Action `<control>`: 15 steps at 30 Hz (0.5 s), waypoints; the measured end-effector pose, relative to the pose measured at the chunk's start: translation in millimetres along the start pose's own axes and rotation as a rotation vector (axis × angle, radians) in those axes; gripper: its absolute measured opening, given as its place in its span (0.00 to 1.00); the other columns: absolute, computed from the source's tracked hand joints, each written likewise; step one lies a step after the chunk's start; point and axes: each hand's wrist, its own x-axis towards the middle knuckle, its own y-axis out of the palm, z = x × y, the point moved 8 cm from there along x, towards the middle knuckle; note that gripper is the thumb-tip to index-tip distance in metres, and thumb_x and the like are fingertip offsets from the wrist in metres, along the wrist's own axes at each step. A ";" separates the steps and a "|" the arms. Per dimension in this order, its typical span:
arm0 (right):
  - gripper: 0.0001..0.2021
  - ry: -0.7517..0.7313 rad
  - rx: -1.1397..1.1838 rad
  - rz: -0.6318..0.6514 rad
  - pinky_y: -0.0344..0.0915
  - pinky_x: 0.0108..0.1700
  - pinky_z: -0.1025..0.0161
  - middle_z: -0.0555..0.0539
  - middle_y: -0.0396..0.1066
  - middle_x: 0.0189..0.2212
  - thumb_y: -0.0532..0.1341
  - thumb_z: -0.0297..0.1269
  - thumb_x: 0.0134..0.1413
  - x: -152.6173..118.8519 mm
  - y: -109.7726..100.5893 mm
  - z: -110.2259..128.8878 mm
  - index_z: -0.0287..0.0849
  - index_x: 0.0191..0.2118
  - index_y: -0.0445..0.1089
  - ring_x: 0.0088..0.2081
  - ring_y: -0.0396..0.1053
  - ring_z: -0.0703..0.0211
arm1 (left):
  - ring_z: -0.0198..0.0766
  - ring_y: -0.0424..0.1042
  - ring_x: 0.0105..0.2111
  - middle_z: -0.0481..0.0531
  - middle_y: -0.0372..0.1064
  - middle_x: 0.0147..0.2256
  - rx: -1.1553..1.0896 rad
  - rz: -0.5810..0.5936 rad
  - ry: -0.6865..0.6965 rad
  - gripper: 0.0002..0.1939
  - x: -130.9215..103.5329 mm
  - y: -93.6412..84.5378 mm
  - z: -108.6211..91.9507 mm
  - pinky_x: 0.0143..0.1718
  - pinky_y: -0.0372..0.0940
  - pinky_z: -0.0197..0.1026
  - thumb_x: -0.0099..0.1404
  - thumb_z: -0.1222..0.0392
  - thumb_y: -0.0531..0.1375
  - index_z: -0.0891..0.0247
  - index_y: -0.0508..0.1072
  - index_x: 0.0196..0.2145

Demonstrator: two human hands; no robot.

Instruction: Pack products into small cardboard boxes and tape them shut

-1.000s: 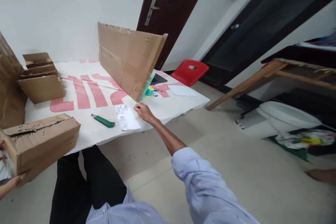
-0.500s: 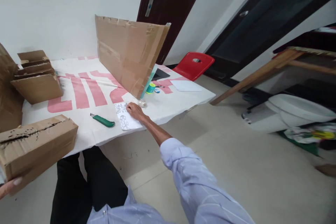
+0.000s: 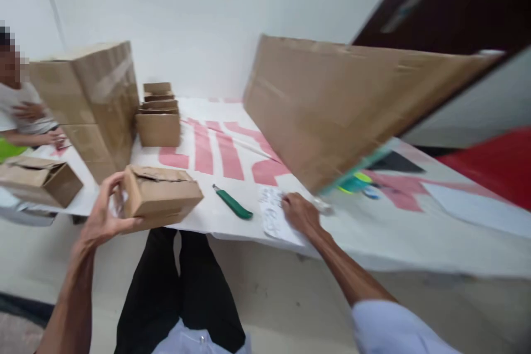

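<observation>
My left hand [image 3: 108,214] grips the left end of a small brown cardboard box [image 3: 166,199] at the table's front edge. Thumb and fingers are wrapped round that end, and the box's top seam is ragged. My right hand [image 3: 301,211], fingers curled down, rests on a white sheet with black drawings [image 3: 271,215]. Whether those fingers pinch the sheet or something small is hidden. Between my hands lies a green utility knife [image 3: 233,203], its tip pointing away to the left. A small crumpled clear item [image 3: 323,206] sits just beyond my right hand.
A large cardboard panel [image 3: 332,105] stands upright at the back right, near a tape roll [image 3: 354,181]. Open small boxes [image 3: 158,128] and a tall carton [image 3: 99,99] stand left. Farther left are another box [image 3: 37,177] and a seated person [image 3: 25,110]. A red chair [image 3: 498,160] is right.
My view has swung left, bringing the tall carton, the other person and my whole left hand into sight. My right hand stays at the sheet; my left still holds the box.
</observation>
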 end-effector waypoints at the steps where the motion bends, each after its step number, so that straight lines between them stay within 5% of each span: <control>1: 0.09 0.008 0.001 -0.077 0.61 0.38 0.53 0.40 0.70 0.30 0.54 0.30 0.56 1.4 -4.7 3.9 0.48 0.26 0.63 0.34 0.66 0.47 | 0.63 0.63 0.68 0.64 0.62 0.67 -0.002 -0.009 -0.008 0.54 1.0 0.9 -3.6 0.69 0.60 0.64 0.50 0.46 0.77 0.59 0.59 0.68; 4: 0.08 -0.122 0.094 -0.236 0.66 0.40 0.51 0.40 0.72 0.31 0.56 0.33 0.58 1.1 -25.2 54.3 0.48 0.28 0.66 0.36 0.69 0.45 | 0.62 0.66 0.66 0.64 0.64 0.65 -0.021 -0.020 -0.035 0.55 5.7 6.8 -12.8 0.66 0.64 0.61 0.47 0.46 0.78 0.60 0.60 0.67; 11: 0.08 -0.920 0.371 -0.299 0.71 0.50 0.46 0.42 0.75 0.40 0.59 0.34 0.68 -63.9 -113.9 306.5 0.48 0.43 0.78 0.45 0.72 0.47 | 0.63 0.67 0.64 0.64 0.67 0.63 -0.076 -0.026 0.066 0.61 20.2 33.4 -43.8 0.66 0.61 0.62 0.41 0.46 0.81 0.56 0.61 0.68; 15: 0.12 -1.182 0.156 -0.148 0.69 0.51 0.47 0.42 0.76 0.42 0.58 0.30 0.69 -93.8 -106.9 389.4 0.47 0.42 0.80 0.47 0.69 0.47 | 0.64 0.67 0.65 0.63 0.67 0.64 -0.020 -0.014 0.099 0.62 26.7 43.6 -60.0 0.67 0.58 0.65 0.40 0.47 0.82 0.55 0.59 0.69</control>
